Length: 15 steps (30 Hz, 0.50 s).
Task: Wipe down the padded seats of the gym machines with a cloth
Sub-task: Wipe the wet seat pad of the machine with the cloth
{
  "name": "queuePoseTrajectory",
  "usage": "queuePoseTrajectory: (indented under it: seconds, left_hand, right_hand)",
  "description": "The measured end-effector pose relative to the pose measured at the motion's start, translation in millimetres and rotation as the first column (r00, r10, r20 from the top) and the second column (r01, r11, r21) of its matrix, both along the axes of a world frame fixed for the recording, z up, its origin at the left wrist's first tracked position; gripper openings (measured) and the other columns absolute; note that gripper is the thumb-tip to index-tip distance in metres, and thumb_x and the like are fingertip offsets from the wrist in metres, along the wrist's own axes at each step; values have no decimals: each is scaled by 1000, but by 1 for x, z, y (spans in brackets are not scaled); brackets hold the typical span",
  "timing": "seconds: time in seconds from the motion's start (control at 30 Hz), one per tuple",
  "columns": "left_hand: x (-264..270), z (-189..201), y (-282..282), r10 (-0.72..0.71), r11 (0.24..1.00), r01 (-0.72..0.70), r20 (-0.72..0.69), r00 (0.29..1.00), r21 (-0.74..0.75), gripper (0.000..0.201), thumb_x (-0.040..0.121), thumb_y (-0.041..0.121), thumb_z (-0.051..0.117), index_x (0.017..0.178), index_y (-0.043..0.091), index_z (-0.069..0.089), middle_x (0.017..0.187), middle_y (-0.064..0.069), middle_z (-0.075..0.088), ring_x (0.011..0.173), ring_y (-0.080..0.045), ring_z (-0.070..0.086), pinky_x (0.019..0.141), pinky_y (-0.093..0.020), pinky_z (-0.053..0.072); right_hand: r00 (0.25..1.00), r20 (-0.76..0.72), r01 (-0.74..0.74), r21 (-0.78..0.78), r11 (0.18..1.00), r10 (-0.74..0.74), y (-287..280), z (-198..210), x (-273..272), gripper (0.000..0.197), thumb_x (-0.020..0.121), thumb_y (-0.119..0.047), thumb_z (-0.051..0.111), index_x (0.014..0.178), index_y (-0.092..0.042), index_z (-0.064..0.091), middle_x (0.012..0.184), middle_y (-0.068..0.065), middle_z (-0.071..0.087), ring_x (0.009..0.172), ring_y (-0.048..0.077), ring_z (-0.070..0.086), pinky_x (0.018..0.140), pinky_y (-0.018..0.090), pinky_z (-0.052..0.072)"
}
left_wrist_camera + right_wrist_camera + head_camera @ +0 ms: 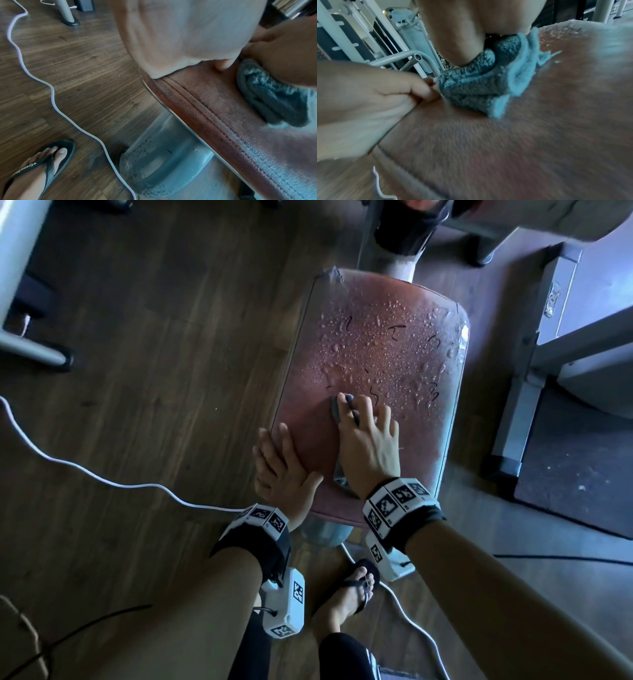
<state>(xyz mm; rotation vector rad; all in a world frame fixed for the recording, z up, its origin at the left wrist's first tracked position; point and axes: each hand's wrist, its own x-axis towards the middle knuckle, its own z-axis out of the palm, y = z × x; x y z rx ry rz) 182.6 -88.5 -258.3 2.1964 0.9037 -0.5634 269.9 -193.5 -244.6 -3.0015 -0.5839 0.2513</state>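
Note:
A red padded seat (376, 354) fills the middle of the head view. Water droplets and dark scribbles cover its far half; the near half looks dull and free of droplets. My right hand (368, 436) presses a bunched grey cloth (350, 400) onto the seat's middle, and cloth pokes up between the fingers. The right wrist view shows the cloth (471, 88) wadded under that hand (462, 27). My left hand (281, 463) rests on the seat's near left edge with fingers straight, holding nothing. In the left wrist view the cloth (267, 97) lies just right of the left hand (180, 33).
A white cable (68, 467) snakes across the wooden floor to the left of the seat. The grey seat post (159, 155) stands below the near edge. Grey machine frames stand at the right (548, 371) and far left (34, 350). My sandalled foot (356, 594) is near the post.

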Motion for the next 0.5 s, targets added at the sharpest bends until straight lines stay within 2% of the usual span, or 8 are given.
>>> queuePoseTrajectory:
  seconds: [0.17, 0.27, 0.37, 0.5]
  left_hand:
    - [0, 0, -2, -1, 1000, 1, 3, 1000, 31, 108, 80, 40, 65, 152, 32, -15, 160, -2, -24, 149, -27, -14, 115, -53, 13]
    - [1, 2, -2, 8, 1000, -8, -7, 1000, -11, 106, 82, 38, 64, 152, 34, -15, 159, 0, -27, 148, -25, -17, 116, -53, 9]
    - [1, 1, -1, 15, 999, -15, -1, 1000, -32, 104, 83, 40, 63, 152, 36, -16, 158, 3, -29, 147, -22, -19, 116, -53, 6]
    - [1, 2, -2, -4, 1000, 4, -24, 1000, 12, 107, 81, 38, 64, 152, 33, -16, 160, -2, -26, 148, -26, -16, 117, -54, 11]
  right_hand:
    - [997, -56, -49, -42, 998, 47, 0, 3, 3, 55, 95, -16, 42, 149, -15, 32, 140, 4, 40, 109, 36, 44, 86, 44, 43]
    - [995, -50, -90, -33, 995, 88, 13, 4, 17, 54, 95, -16, 42, 148, -13, 33, 140, 5, 39, 112, 38, 42, 87, 46, 42]
    - [991, -59, -120, -20, 993, 118, 25, 4, 29, 52, 97, -17, 41, 148, -14, 33, 140, 3, 37, 112, 36, 38, 89, 46, 41]
    - [973, -46, -227, 0, 974, 227, 13, 6, 16, 52, 96, -19, 41, 148, -15, 34, 142, 2, 40, 109, 33, 42, 86, 44, 44]
